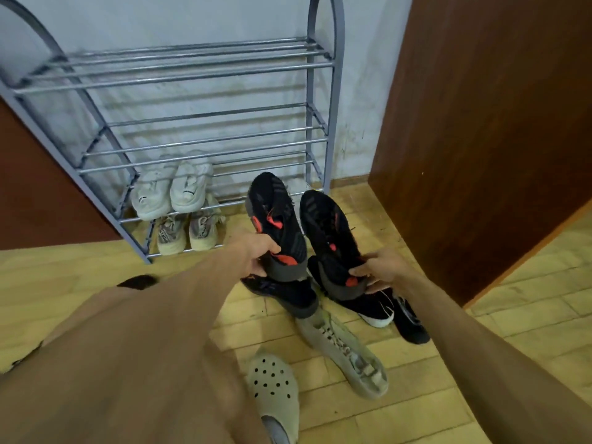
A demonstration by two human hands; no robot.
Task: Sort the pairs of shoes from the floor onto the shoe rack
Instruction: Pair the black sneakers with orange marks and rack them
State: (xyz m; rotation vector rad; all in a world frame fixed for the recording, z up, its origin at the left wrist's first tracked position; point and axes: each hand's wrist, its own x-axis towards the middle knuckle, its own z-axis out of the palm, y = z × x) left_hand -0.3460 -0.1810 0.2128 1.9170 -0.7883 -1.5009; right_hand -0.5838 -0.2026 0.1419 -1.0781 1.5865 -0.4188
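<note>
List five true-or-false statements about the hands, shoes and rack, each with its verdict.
1. The left hand holds one black-and-red shoe, the right hand the other. True.
2. White sneakers sit on the rack's top shelf. False: they sit on a lower shelf.
3. A beige pair sits on the bottom shelf. True.
4. The clog is on the rack. False: it lies on the floor.
5. A grey high-top lies on the floor beside the clog. True.
</note>
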